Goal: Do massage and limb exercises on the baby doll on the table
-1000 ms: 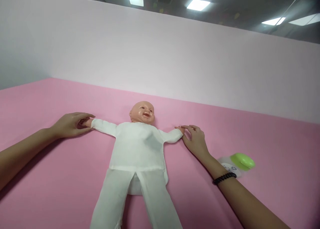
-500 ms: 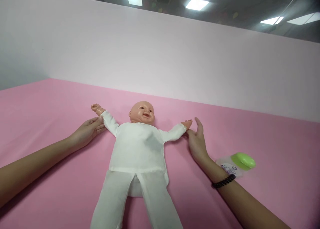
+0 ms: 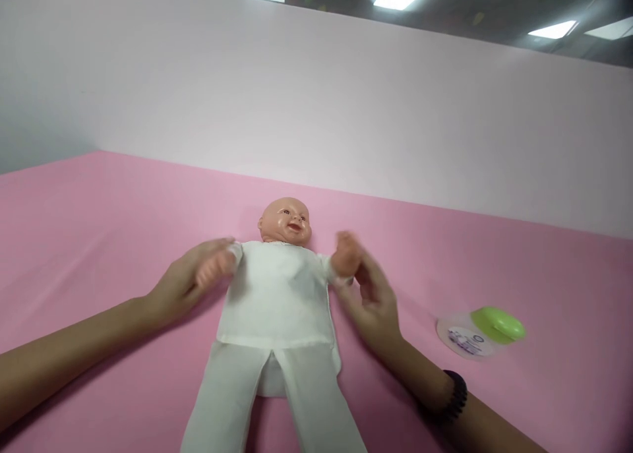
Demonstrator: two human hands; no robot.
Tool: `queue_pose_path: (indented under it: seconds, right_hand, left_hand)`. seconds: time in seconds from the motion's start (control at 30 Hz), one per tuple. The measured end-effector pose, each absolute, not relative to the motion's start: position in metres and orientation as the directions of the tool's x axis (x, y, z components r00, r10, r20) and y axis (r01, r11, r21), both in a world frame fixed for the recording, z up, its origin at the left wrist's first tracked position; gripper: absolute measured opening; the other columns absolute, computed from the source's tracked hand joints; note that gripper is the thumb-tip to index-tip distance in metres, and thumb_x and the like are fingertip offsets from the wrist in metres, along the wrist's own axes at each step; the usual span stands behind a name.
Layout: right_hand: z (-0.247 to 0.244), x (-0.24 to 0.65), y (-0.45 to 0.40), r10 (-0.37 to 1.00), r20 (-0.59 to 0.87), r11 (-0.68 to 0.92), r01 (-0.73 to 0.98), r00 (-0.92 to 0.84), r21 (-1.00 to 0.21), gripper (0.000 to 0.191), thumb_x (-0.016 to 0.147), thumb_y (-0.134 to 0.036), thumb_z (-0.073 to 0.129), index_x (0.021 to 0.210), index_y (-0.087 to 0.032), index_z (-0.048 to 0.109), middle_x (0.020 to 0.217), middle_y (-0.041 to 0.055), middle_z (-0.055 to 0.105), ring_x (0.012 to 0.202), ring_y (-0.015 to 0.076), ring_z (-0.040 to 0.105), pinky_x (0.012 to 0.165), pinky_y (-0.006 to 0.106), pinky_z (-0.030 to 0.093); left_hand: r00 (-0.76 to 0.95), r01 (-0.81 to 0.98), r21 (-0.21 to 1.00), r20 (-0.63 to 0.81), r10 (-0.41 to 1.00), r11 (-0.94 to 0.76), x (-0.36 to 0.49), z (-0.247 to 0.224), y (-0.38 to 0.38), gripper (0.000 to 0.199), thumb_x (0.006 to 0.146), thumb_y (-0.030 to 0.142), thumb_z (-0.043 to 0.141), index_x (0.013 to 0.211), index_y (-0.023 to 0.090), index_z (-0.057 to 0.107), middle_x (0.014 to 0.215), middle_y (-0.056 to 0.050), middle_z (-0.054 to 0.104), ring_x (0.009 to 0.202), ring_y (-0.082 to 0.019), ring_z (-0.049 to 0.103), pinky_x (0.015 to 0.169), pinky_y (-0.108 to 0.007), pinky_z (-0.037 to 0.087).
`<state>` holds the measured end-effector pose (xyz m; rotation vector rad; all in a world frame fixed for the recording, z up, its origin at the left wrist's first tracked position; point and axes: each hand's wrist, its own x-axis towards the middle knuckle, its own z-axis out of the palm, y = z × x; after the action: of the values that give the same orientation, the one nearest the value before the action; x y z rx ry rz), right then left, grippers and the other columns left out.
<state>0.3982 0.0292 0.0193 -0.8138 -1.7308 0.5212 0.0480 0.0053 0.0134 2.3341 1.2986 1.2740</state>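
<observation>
A baby doll point(image 3: 277, 295) in a white top and white trousers lies on its back, its bald head away from me. My left hand point(image 3: 182, 281) is closed round the doll's forearm on the left side, with the little doll hand showing against my fingers. On the other side my right hand point(image 3: 373, 308) grips the doll's other arm near the wrist, fingers and thumb on either side. Both doll arms are bent in toward the chest. Motion smears my fingertips and the doll's hands. A black coiled band circles my right wrist.
The doll lies on a pink surface point(image 3: 123, 222), with a pale upright panel point(image 3: 316, 103) behind it. A clear bottle point(image 3: 465, 341) with a green cap lies to the right of my right hand. Ceiling lights show above the panel.
Both my hands have moved inward, bringing the doll's arms from stretched out sideways to folded in near its chest. The view has shifted slightly, and the bottle now shows clear of my right arm.
</observation>
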Motion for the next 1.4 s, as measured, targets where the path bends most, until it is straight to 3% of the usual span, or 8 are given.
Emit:
queue_pose_path:
  seconds: [0.13,0.23,0.43,0.53,0.7,1.03,1.23,1.4]
  right_hand:
    - [0.013,0.397,0.023,0.396,0.705,0.907,0.373,-0.589,-0.198,0.067,0.092,-0.005,0.054,0.153,-0.033,0.053,0.151,0.0072,0.061,0.148,0.029,0.049,0.124,0.061,0.036]
    - [0.01,0.399,0.024,0.383,0.714,0.898,0.417,-0.586,-0.139,0.073,0.092,-0.004,0.052,0.158,-0.033,0.046,0.153,0.0082,0.059,0.151,0.0298,0.046,0.124,0.063,0.034]
    - [0.013,0.394,0.026,0.692,0.677,0.719,0.326,-0.25,-0.614,0.059,0.095,-0.018,0.061,0.15,-0.037,0.054,0.152,0.0055,0.06,0.145,0.027,0.052,0.121,0.053,0.044]
    - [0.016,0.397,0.04,0.928,0.312,0.32,-0.004,0.206,-0.947,0.054,0.095,-0.033,0.064,0.147,-0.036,0.05,0.14,0.0049,0.066,0.127,0.0231,0.066,0.106,0.046,0.058]
    - [0.017,0.405,0.06,0.946,-0.191,-0.065,-0.424,0.261,-0.903,0.033,0.086,-0.029,0.073,0.116,-0.024,0.062,0.11,0.0046,0.072,0.109,0.0218,0.072,0.089,0.034,0.067]
    - [0.016,0.401,0.043,0.963,0.255,0.259,-0.041,0.084,-0.965,0.073,0.088,-0.036,0.077,0.152,-0.033,0.043,0.14,0.0088,0.066,0.129,0.0281,0.066,0.11,0.052,0.056]
    - [0.007,0.408,0.038,0.474,0.633,0.88,0.297,-0.612,-0.372,0.061,0.092,-0.004,0.048,0.144,-0.035,0.059,0.15,0.0059,0.06,0.152,0.0266,0.043,0.123,0.058,0.041]
    - [0.004,0.408,0.036,0.481,0.658,0.877,0.31,-0.579,-0.368,0.068,0.092,-0.001,0.044,0.149,-0.036,0.054,0.152,0.0049,0.058,0.151,0.0246,0.045,0.122,0.054,0.044]
  left_hand:
    - [0.552,0.543,0.159,0.672,0.493,-0.824,0.054,0.012,0.004,0.053,0.099,0.012,0.059,0.149,0.031,0.056,0.143,-0.011,0.065,0.142,-0.026,0.054,0.115,-0.043,0.05]
    - [0.523,0.557,0.162,0.694,0.496,-0.814,0.057,0.012,0.004,0.056,0.1,0.009,0.055,0.151,0.032,0.055,0.143,-0.011,0.066,0.141,-0.024,0.055,0.115,-0.042,0.051]
    - [0.153,0.489,0.719,0.487,0.86,-0.494,0.057,0.017,0.003,0.045,0.102,0.036,0.059,0.146,0.028,0.055,0.15,-0.012,0.06,0.14,-0.03,0.057,0.116,-0.048,0.05]
    - [-0.179,0.146,0.985,0.121,0.976,-0.095,0.054,0.022,0.013,0.046,0.103,0.048,0.055,0.141,0.022,0.052,0.149,-0.015,0.061,0.139,-0.03,0.058,0.114,-0.047,0.053]
    - [-0.137,-0.169,0.977,-0.154,0.979,0.131,0.042,0.02,0.03,0.033,0.102,0.044,0.058,0.118,0.016,0.064,0.136,-0.018,0.07,0.136,-0.03,0.062,0.117,-0.042,0.052]
    - [-0.203,0.245,0.964,0.156,0.967,-0.104,0.05,0.018,0.01,0.054,0.098,0.053,0.062,0.141,0.024,0.047,0.139,-0.014,0.066,0.125,-0.032,0.067,0.105,-0.051,0.058]
    - [0.409,0.565,0.438,0.587,0.699,-0.699,0.059,0.013,-0.004,0.035,0.102,0.027,0.056,0.137,0.028,0.064,0.148,-0.012,0.061,0.144,-0.031,0.051,0.117,-0.048,0.049]
    - [0.454,0.568,0.362,0.611,0.649,-0.739,0.055,0.008,-0.004,0.043,0.103,0.023,0.055,0.145,0.032,0.059,0.155,-0.012,0.055,0.147,-0.028,0.05,0.118,-0.046,0.048]
